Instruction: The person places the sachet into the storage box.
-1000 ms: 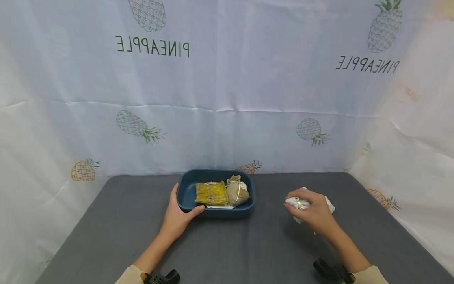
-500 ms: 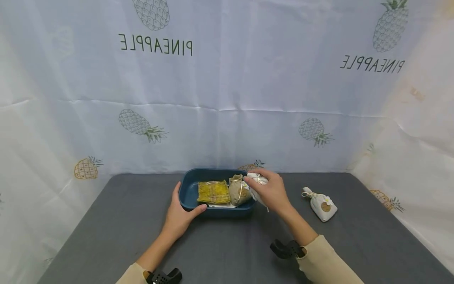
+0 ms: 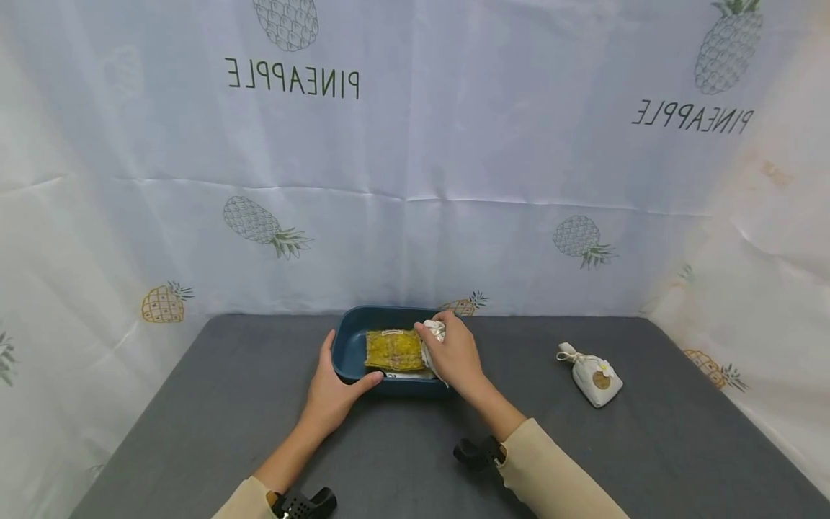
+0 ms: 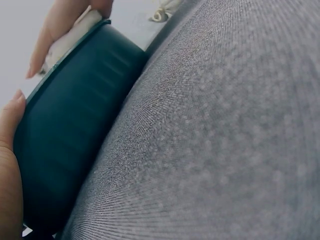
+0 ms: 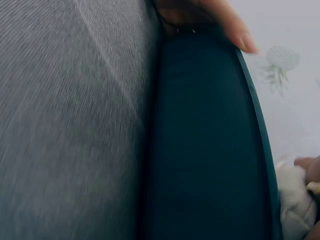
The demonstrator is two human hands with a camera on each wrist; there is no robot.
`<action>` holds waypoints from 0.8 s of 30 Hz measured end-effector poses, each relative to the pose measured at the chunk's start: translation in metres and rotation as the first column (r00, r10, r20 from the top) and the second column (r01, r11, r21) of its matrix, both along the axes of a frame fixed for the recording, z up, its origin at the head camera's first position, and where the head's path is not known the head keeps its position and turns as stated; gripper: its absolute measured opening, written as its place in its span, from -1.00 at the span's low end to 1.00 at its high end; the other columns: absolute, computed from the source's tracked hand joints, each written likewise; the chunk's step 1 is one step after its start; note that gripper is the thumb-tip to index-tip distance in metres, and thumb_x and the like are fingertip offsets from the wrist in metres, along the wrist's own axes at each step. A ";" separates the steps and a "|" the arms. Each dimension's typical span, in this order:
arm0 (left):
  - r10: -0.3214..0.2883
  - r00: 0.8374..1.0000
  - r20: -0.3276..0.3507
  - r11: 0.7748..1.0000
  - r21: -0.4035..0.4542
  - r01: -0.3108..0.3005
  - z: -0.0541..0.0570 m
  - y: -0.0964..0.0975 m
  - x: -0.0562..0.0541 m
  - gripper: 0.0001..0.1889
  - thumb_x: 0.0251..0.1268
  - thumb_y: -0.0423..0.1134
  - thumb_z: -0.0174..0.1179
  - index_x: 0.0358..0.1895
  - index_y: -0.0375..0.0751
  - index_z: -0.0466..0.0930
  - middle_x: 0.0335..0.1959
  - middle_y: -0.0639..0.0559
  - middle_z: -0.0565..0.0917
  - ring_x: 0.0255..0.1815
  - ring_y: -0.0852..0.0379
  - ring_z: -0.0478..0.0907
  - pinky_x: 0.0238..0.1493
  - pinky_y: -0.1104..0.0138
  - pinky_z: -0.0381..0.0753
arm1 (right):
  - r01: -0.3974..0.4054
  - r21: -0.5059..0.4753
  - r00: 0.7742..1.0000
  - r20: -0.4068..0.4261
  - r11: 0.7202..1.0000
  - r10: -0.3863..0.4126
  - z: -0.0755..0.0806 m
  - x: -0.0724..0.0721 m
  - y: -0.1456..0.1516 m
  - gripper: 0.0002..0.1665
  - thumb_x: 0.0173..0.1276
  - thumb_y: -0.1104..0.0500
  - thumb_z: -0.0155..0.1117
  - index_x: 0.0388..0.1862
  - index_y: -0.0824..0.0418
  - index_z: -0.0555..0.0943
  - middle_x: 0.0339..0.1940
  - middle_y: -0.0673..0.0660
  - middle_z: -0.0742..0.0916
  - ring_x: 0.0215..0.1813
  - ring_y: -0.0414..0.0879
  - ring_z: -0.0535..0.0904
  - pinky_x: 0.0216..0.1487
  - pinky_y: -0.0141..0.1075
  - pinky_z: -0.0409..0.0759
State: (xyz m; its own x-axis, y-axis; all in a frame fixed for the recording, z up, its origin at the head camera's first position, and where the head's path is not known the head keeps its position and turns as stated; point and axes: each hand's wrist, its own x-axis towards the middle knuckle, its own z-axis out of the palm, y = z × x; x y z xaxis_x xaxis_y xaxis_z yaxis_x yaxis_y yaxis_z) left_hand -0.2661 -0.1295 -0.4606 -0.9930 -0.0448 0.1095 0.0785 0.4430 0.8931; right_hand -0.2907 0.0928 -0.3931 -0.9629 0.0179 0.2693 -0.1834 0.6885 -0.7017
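A dark blue-green rectangular tub (image 3: 350, 353) stands toward the back of the table. My left hand (image 3: 332, 393) grips its left end, thumb over the near rim and fingers along the side. Over the tub's right end, my right hand (image 3: 456, 353) holds a white cloth sachet (image 3: 433, 333) just inside the rim; the right wrist view shows the white sachet (image 5: 295, 200) close against that rim. A yellow patterned flat packet (image 3: 393, 350) lies in the tub. The tan sachet is hidden behind my right hand.
Another white sachet (image 3: 595, 376) with a flower and a round tan patch lies on the dark grey tablecloth (image 3: 622, 447) at the right. A white pineapple-print curtain (image 3: 415, 245) hangs right behind the table.
My right hand has carried one white sachet leftward from the right side of the table to the tub, leaving the other white sachet lying there. My left hand keeps its hold on the tub.
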 end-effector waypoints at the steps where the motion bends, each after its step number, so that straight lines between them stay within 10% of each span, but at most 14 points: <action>1: -0.001 1.000 0.000 1.000 -0.001 0.001 0.000 0.000 0.000 0.25 0.14 0.18 0.45 0.67 -0.01 -0.32 0.67 -0.27 -0.04 0.60 -0.40 0.09 0.40 -0.39 0.23 | 0.018 0.017 1.000 0.000 1.000 -0.018 0.000 0.000 -0.004 -0.45 0.49 -0.20 0.20 0.17 0.19 0.53 -0.04 0.23 0.68 -0.28 -0.02 0.60 -0.33 -0.18 0.56; 8: 0.002 1.000 -0.012 1.000 0.004 -0.002 0.001 -0.001 0.000 0.25 0.13 0.17 0.46 0.67 -0.02 -0.30 0.67 -0.25 -0.04 0.61 -0.38 0.08 0.40 -0.38 0.23 | 0.068 0.133 0.997 0.026 0.989 -0.072 -0.003 -0.001 -0.018 -0.48 0.53 -0.21 0.14 0.30 0.01 0.51 0.11 0.25 0.57 -0.11 0.08 0.57 -0.45 -0.16 0.47; 17: 0.013 1.000 -0.004 1.000 0.005 -0.013 0.001 0.003 0.000 0.24 0.13 0.14 0.47 0.67 -0.02 -0.29 0.68 -0.25 -0.04 0.61 -0.39 0.07 0.40 -0.39 0.22 | -0.176 0.076 0.971 0.180 0.981 0.160 0.005 0.000 0.013 -0.44 0.53 -0.02 0.07 0.40 0.18 0.44 0.26 0.29 0.53 0.06 0.10 0.55 -0.02 0.00 0.59; 24: 0.009 1.000 0.001 1.000 0.005 -0.009 -0.001 0.002 0.000 0.25 0.12 0.17 0.46 0.67 0.02 -0.30 0.68 -0.23 -0.05 0.62 -0.38 0.06 0.39 -0.41 0.22 | -0.081 0.259 0.996 0.068 0.963 0.065 0.007 0.007 0.020 -0.42 0.36 -0.10 0.39 0.20 0.21 0.54 0.03 0.19 0.63 -0.29 -0.08 0.52 -0.35 -0.24 0.51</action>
State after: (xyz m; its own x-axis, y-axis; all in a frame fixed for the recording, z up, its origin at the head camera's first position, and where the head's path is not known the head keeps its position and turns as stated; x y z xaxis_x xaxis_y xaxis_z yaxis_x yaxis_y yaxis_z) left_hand -0.2663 -0.1279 -0.4617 -0.9926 -0.0542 0.1086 0.0740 0.4394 0.8952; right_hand -0.2841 0.1128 -0.3865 -0.9731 -0.1165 0.1988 -0.2043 0.8352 -0.5106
